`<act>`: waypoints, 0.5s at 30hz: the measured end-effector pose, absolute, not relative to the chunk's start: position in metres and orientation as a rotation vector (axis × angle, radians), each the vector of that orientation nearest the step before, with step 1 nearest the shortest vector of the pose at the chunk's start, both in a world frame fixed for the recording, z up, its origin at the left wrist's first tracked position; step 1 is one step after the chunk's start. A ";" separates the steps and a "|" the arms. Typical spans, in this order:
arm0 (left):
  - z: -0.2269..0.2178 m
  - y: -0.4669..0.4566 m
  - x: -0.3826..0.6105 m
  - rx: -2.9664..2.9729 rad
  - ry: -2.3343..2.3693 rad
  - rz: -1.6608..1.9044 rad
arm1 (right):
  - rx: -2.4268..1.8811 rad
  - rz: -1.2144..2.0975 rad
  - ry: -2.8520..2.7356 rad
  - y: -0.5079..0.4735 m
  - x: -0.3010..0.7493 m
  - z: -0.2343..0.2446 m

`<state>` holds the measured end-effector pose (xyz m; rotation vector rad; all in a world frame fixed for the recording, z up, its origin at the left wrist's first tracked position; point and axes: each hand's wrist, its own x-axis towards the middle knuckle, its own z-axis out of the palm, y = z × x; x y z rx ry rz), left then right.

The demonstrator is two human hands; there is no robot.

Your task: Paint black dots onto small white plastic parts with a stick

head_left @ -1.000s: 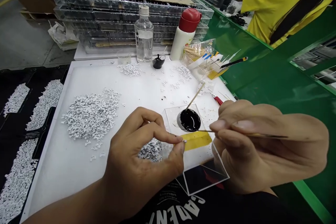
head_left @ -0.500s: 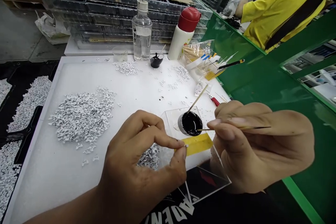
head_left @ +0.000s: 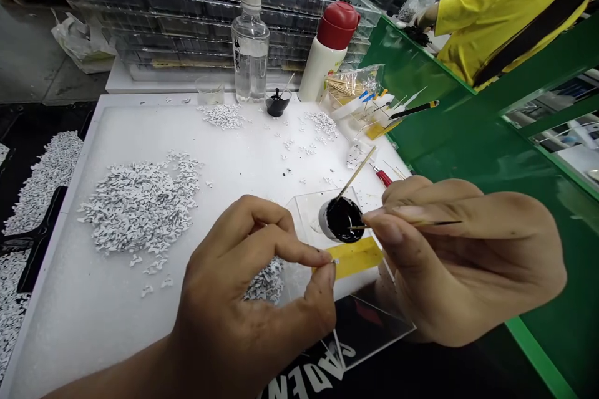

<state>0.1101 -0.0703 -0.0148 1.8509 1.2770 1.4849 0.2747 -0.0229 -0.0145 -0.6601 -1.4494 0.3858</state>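
My left hand (head_left: 255, 280) pinches a tiny white piece (head_left: 336, 261) between thumb and forefinger, just above a yellow strip (head_left: 355, 255). In my right hand (head_left: 449, 255) is a thin wooden stick (head_left: 357, 227); its left end reaches over the cup of black paint (head_left: 344, 218), and whether it touches the paint I cannot tell. The dark other end lies against my fingers. A second wooden stick (head_left: 358, 169) leans out of that cup. The cup stands on a clear plastic box (head_left: 304, 202). Behind my left hand, a heap of small pieces (head_left: 266, 283) is partly hidden.
A large pile of small white pieces (head_left: 140, 206) lies on the white table (head_left: 70, 274) at left. Farther back are a clear bottle (head_left: 250, 56), a red-capped flask (head_left: 327, 50), a small black bowl (head_left: 277, 105) and stacked trays (head_left: 187, 31). A person in a yellow shirt (head_left: 510, 19) works beyond the green partition.
My right hand has shifted slightly left, bringing the stick's end a little farther over the paint cup. My left hand keeps its pinch. The view has shifted slightly.
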 end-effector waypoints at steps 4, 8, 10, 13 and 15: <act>-0.015 -0.071 0.111 1.832 1.270 1.488 | -0.635 0.397 -1.448 -0.022 0.275 -0.014; -0.016 -0.072 0.111 1.832 1.270 1.485 | -0.652 0.349 -1.491 -0.021 0.276 -0.013; -0.016 -0.072 0.111 1.849 1.265 1.483 | -0.650 0.356 -1.503 -0.022 0.277 -0.012; -0.016 -0.071 0.110 1.861 1.266 1.478 | -0.690 0.370 -1.482 -0.026 0.281 -0.010; -0.016 -0.071 0.110 1.865 1.265 1.479 | -0.813 0.418 -1.567 -0.031 0.285 -0.009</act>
